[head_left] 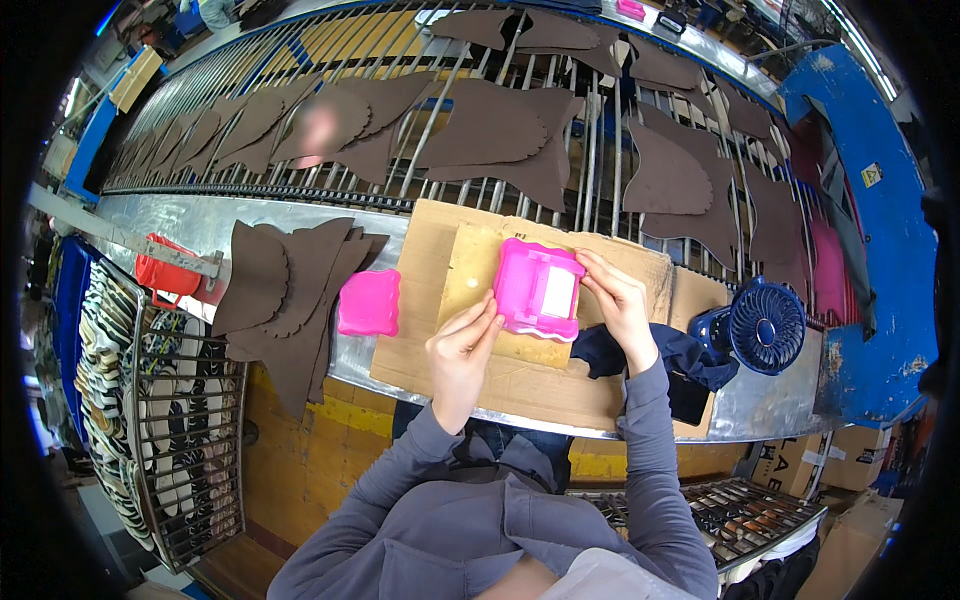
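Between my hands is a bright pink plastic case-like piece [522, 282] with wavy edges and a white panel on its right part. It is over a tan board [465, 255] that lies on a flattened cardboard sheet [400, 345]; whether it rests on the board I cannot tell. My left hand [462, 352] pinches its lower left edge. At its upper right corner, my right hand [620, 300] grips it with fingers and thumb. A flat pink piece with scalloped edges [369, 303] lies to the left, partly over the cardboard's edge.
Brown cut sheets [265, 280] overhang the metal table at left, near a red basket [165, 268]. More brown pieces [490, 125] lie on the rod conveyor beyond. A blue fan [766, 325], dark cloth [690, 355] and black phone-like slab [690, 402] are at right. A sole rack [190, 430] stands lower left.
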